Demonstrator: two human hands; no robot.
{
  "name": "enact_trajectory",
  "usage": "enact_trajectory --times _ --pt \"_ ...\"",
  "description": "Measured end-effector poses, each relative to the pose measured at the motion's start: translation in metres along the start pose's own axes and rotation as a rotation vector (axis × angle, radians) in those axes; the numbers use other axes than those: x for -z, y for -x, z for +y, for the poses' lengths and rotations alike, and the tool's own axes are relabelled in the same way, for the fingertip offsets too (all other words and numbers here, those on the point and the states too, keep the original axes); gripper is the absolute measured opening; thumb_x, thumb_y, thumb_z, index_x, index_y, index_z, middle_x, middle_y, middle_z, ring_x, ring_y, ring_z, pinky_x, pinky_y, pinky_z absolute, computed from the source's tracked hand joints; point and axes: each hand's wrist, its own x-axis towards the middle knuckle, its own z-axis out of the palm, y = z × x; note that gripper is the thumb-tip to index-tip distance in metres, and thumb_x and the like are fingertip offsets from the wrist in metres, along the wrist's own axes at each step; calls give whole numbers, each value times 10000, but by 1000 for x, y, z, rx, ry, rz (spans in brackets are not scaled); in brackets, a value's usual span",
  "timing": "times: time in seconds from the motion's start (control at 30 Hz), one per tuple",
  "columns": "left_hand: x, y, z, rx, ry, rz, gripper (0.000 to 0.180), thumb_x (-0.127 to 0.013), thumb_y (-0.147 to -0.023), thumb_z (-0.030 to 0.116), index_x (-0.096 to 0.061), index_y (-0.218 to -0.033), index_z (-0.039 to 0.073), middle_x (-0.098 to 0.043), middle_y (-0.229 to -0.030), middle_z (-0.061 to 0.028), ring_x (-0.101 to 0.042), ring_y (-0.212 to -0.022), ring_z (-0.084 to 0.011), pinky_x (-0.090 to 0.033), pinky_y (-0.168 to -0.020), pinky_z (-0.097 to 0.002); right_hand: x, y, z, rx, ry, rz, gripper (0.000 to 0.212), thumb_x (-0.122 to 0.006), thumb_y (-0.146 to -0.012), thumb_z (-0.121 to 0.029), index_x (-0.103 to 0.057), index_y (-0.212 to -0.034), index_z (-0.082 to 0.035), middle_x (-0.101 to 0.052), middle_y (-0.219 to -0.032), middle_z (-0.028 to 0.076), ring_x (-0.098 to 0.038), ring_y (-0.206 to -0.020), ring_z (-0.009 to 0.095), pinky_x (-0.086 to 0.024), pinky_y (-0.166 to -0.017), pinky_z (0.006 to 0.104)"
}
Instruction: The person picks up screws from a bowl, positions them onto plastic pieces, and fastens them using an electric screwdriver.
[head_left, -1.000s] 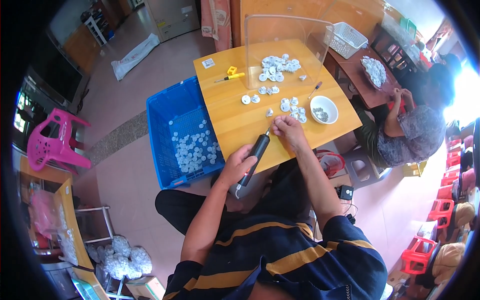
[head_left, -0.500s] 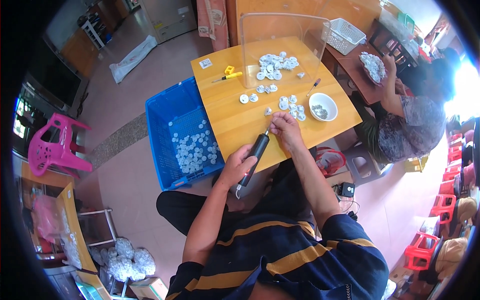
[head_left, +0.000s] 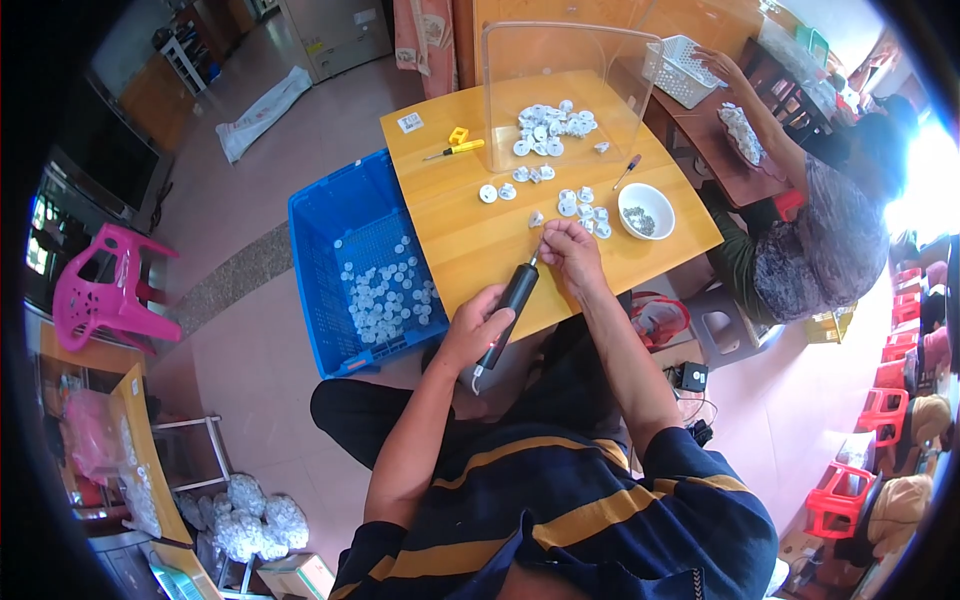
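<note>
My left hand [head_left: 474, 328] is wrapped round the black body of an electric screwdriver [head_left: 518, 290], held slanting over the table's near edge with its cord end toward my lap. At the metal tip, the fingers of my right hand [head_left: 572, 256] are pinched together. What they hold, if anything, is too small and covered to make out. Just beyond the fingertips lies a small white plastic part [head_left: 536, 218]. Several round white plastic parts [head_left: 567, 207] sit to the right, beside a white bowl [head_left: 666, 220] holding small metal pieces, probably screws.
A clear plastic bin [head_left: 487, 100] lies on the wooden table [head_left: 450, 230] with a pile of white parts. Near it are a yellow screwdriver [head_left: 462, 149] and a smaller screwdriver [head_left: 628, 171]. A blue crate [head_left: 305, 270] with white discs stands left; a co-worker [head_left: 815, 230] sits right.
The co-worker's arm has moved from the heap of white parts up to the white basket. My hands and the electric screwdriver have barely shifted.
</note>
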Motion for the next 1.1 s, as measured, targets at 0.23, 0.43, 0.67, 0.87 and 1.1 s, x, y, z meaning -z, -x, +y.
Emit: enact_trajectory --times 0.23,0.43,0.67,0.87,1.1 --pt "1 -1 1 9 14 -3 399 -594 -949 115 -548 -1317 -31 -647 -1004 -55 -600 -819 -90 -515 -707 -257 -2 0 -1 27 -3 -28 96 -668 -937 -45 -648 -1030 -48 -669 -849 18 -643 -708 104 -532 -637 230" --pt "4 1 5 86 123 -30 392 -592 -953 118 -539 -1318 -15 -634 -992 -43 -607 -773 -91 -551 -632 -261 -1 1 -2 31 28 -73 100 -667 -938 -45 -643 -1035 -43 -666 -838 14 -637 -702 99 -524 -634 226" --pt "-5 1 8 28 35 -4 362 -588 -953 95 -549 -1293 -25 -636 -976 -43 -608 -760 -90 -539 -635 -257 0 0 -3 -10 72 -17 86 -633 -939 -29 -639 -1024 -39 -653 -839 23 -631 -692 107 -526 -627 229" --pt "-1 -2 2 33 55 -5 359 -585 -951 83 -548 -1288 -34 -643 -987 -51 -602 -749 -84 -531 -643 -254 0 1 2 21 18 -40 103 -647 -941 -52 -626 -1041 -37 -639 -840 19 -617 -685 107 -506 -614 228" --pt "2 1 4 51 199 75 383 -564 -966 124 -534 -1324 -10 -640 -935 -70 -626 -678 -121 -536 -622 -270 -6 -8 -5 96 130 48 164 -656 -972 -170 -631 -1079 -49 -654 -949 9 -638 -746 109 -524 -654 245"
